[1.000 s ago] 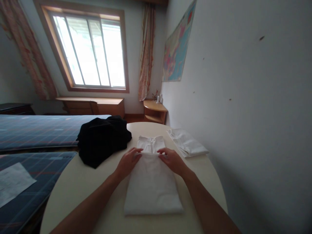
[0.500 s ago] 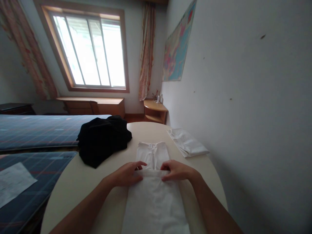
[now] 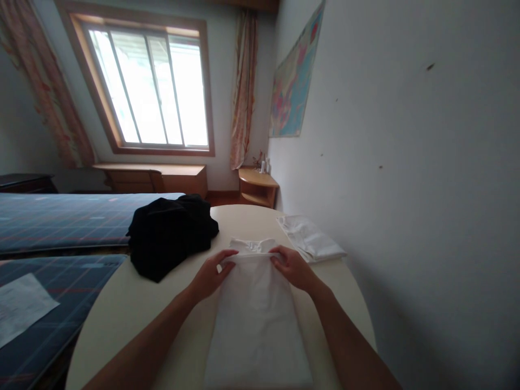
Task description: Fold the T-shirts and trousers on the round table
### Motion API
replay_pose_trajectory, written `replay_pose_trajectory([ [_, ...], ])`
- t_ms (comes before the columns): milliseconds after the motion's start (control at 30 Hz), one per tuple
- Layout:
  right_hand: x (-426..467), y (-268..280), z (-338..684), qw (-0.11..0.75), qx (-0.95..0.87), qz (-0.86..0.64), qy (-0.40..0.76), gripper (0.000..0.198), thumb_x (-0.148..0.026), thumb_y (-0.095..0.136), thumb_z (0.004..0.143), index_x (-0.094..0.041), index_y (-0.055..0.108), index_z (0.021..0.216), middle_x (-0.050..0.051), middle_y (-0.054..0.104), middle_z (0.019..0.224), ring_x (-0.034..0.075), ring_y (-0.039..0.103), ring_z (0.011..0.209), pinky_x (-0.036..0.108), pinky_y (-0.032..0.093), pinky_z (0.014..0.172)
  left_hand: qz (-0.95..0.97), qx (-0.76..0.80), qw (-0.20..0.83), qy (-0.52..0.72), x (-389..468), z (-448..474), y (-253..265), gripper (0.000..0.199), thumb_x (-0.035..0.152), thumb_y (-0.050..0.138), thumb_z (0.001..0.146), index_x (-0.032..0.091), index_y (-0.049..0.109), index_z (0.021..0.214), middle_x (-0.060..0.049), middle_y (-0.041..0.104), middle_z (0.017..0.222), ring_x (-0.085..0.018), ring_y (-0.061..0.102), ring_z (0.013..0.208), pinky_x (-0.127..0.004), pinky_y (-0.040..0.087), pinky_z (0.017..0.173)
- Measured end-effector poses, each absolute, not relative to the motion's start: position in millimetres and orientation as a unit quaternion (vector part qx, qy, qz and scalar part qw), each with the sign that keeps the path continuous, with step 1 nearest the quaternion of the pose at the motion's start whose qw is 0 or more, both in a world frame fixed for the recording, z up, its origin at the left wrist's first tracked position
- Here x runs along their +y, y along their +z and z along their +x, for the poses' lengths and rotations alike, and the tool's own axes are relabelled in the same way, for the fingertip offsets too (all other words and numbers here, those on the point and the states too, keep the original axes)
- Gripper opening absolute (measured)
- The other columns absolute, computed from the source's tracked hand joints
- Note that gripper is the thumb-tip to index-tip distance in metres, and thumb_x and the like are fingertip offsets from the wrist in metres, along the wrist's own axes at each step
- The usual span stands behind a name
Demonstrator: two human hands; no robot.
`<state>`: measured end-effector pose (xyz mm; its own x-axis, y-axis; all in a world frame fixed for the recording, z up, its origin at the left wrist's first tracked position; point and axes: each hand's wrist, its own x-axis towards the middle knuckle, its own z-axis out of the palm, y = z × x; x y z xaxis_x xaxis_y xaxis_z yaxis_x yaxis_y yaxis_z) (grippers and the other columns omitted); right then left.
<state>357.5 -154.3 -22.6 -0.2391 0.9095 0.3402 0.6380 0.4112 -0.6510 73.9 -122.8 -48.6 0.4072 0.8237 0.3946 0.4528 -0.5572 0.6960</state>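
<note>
A white garment, seemingly a shirt (image 3: 257, 319), lies in a long folded strip on the round cream table (image 3: 170, 341). Its upper layer has an edge held across the strip, just short of the collar-like far end. My left hand (image 3: 213, 273) pinches the left corner of that edge between thumb and fingers. At the right corner, my right hand (image 3: 293, 266) grips the same edge in a like pinch. Beyond both hands, the garment's gathered far end shows on the tabletop.
A crumpled black cloth (image 3: 170, 233) sits at the table's left rim. Toward the right lies a folded white garment (image 3: 312, 238), close to the wall (image 3: 426, 227). Plaid mattresses (image 3: 81, 222) stand at the left, with a paper sheet (image 3: 24, 306) on the nearer one.
Both hands have moved away from me toward the collar end, carrying the folded edge along. Less of the garment's far part now shows beyond it.
</note>
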Motion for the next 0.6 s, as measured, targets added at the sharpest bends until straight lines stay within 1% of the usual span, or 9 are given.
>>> replay_pose_trajectory([
  [67,-147,-34,357,0.350,-0.763,-0.516,0.173,0.026,-0.029,0.055,0.088,-0.017,0.067,0.108,0.008,0.072,0.104,0.021,0.065,0.094,0.031,0.047,0.087,0.796,0.414,0.250,0.364,-116,78,-57,0.037,0.032,0.048,0.091,0.022,0.059,0.125,-0.007,0.066,0.126,-0.022,0.061,0.115,-0.034,0.045,0.102],
  [133,-141,-45,358,0.313,-0.773,-0.523,0.178,0.029,-0.028,0.056,0.088,-0.017,0.067,0.112,0.011,0.071,0.113,0.024,0.065,0.104,0.034,0.045,0.095,0.802,0.420,0.261,0.336,-111,80,-65,0.042,0.027,0.049,0.089,0.021,0.057,0.130,-0.008,0.064,0.130,-0.023,0.060,0.118,-0.035,0.043,0.104],
  [233,-138,-52,360,0.263,-0.772,-0.544,0.198,0.033,-0.029,0.057,0.086,-0.016,0.067,0.115,0.013,0.070,0.117,0.025,0.064,0.108,0.035,0.045,0.097,0.812,0.428,0.269,0.291,-110,82,-70,0.050,0.024,0.054,0.086,0.022,0.053,0.135,-0.009,0.064,0.131,-0.024,0.060,0.119,-0.036,0.042,0.105],
  [300,-141,-49,362,0.240,-0.770,-0.551,0.214,0.033,-0.032,0.060,0.085,-0.016,0.068,0.112,0.011,0.071,0.112,0.024,0.066,0.102,0.034,0.047,0.091,0.820,0.431,0.266,0.266,-114,80,-67,0.051,0.025,0.056,0.084,0.022,0.053,0.135,-0.009,0.065,0.129,-0.025,0.060,0.119,-0.036,0.042,0.105],
  [400,-150,-38,363,0.176,-0.778,-0.535,0.278,0.030,-0.033,0.068,0.078,-0.016,0.070,0.103,0.006,0.072,0.094,0.020,0.065,0.084,0.027,0.047,0.074,0.838,0.414,0.285,0.211,-125,74,-56,0.050,0.030,0.060,0.082,0.023,0.057,0.132,-0.009,0.069,0.119,-0.025,0.064,0.109,-0.035,0.045,0.098],
  [500,-161,-27,363,0.103,-0.763,-0.507,0.388,0.031,-0.029,0.072,0.071,-0.017,0.069,0.100,-0.001,0.066,0.078,0.014,0.059,0.069,0.022,0.042,0.059,0.851,0.377,0.337,0.139,-139,67,-42,0.052,0.032,0.064,0.079,0.025,0.059,0.131,-0.006,0.069,0.115,-0.023,0.065,0.100,-0.033,0.049,0.090],
  [600,-168,-21,361,0.066,-0.747,-0.490,0.444,0.029,-0.025,0.073,0.068,-0.017,0.068,0.095,-0.004,0.061,0.072,0.010,0.054,0.064,0.019,0.038,0.054,0.856,0.358,0.360,0.099,-152,66,-29,0.054,0.027,0.063,0.078,0.024,0.060,0.131,-0.006,0.068,0.113,-0.022,0.064,0.097,-0.031,0.049,0.086],
])
